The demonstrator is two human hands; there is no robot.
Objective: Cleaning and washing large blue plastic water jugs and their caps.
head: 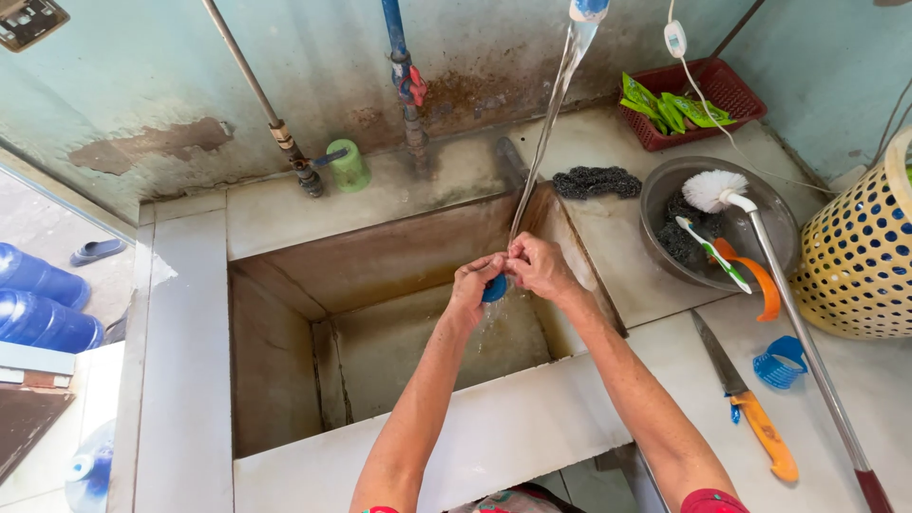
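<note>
1. We reach both arms forward over the deep concrete sink [285, 380], and our hands meet above its middle, under the stream of water [546, 133] that falls from a tap at the top of the view
2. Our left hand [472, 285] has the fingers curled closed around a small blue round object [494, 288], which shows just below the fingers; we cannot tell what kind of object it is
3. Our right hand [540, 268] is bent at the wrist and presses against the left hand; its fingers are closed at the top of the same blue object, where the water lands
4. The blue object is held in the air between the two hands, above the sink bottom and not touching the walls
5. On the counter to the right lies a knife with an orange handle [750, 408], and just beside it a small blue plastic piece [779, 361]
6. Further back stands a metal bowl [665, 190] with a white brush [717, 190] on a long handle, dark scouring pads and an orange tool inside
7. Behind the bowl there is a red basket [731, 85] with green packets, and at the right edge a yellow perforated basket [855, 256]
8. A loose steel scourer [597, 180] lies on the ledge behind the sink, and a green cup [349, 166] stands near the pipes
9. Nothing stands between our hands and the sink
</note>
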